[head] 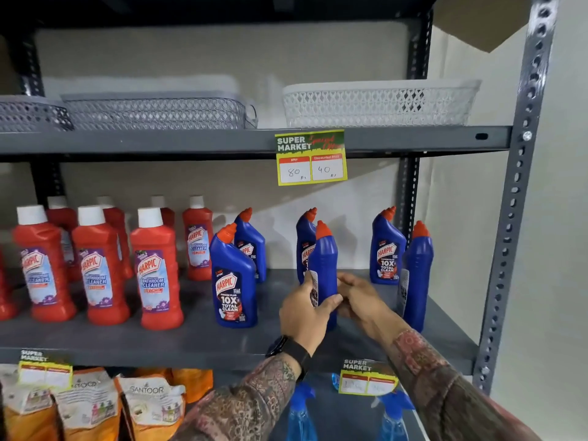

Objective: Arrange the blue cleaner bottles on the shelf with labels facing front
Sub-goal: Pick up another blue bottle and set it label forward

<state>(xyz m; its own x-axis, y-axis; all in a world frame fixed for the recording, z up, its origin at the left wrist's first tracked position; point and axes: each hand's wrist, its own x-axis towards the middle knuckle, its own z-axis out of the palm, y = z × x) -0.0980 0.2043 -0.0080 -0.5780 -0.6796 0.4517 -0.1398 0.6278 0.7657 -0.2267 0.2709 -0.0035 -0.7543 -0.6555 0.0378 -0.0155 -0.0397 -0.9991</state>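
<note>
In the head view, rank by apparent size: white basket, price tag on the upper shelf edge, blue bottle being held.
1. White basket
2. Blue bottle, gripped by left hand and right hand; nearer the camera, so it looks bigger
3. Price tag

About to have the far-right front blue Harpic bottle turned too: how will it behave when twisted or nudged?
The far-right front bottle is tall and narrow with an angled neck, so it probably tips easily if pushed high. Its smooth glossy plastic may slip; grip low, as both hands do on the held bottle. It looks rigid. Fill level, and therefore weight, cannot be judged.
</note>
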